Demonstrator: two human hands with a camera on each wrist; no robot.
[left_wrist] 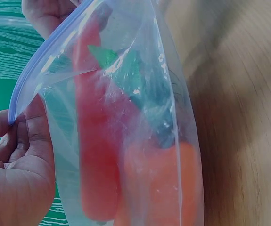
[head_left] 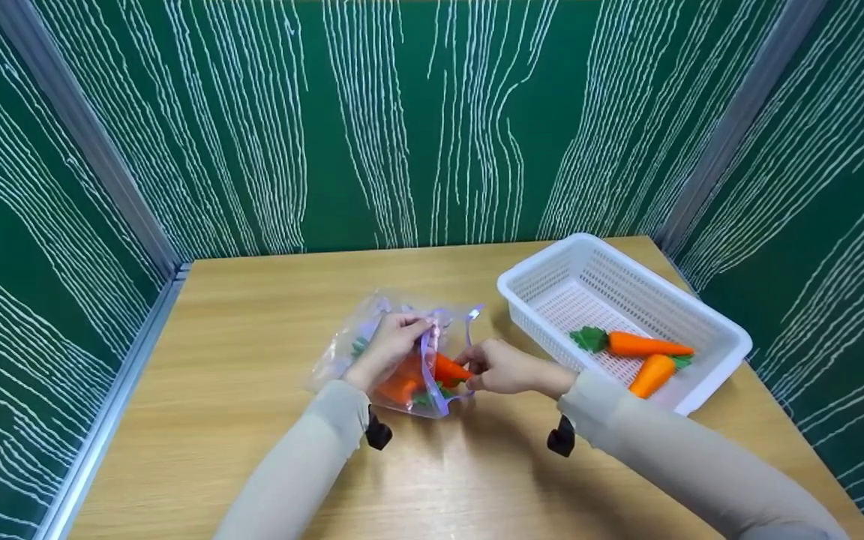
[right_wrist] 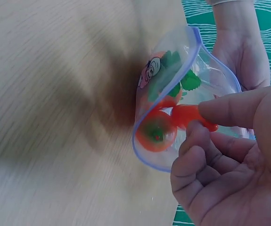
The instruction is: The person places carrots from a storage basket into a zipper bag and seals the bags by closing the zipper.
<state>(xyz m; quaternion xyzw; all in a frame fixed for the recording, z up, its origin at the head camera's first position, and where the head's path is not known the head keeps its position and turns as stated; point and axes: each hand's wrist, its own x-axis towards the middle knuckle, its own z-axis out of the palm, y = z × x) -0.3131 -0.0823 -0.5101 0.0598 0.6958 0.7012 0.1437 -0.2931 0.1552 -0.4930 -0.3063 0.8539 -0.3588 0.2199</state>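
I see 2 sleeved arms (head_left: 301, 457) reaching forward. The left hand (head_left: 393, 343) pinches; the right hand (head_left: 507, 366) pinches too, fingers curled.

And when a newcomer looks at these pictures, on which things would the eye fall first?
Probably on the clear, purple-edged bag near the middle of the table, where the left hand grips its opening and the right hand holds a red-orange piece. Then perhaps the white basket at right, holding two orange carrots. Behind, the green backdrop carries wavy white lines.
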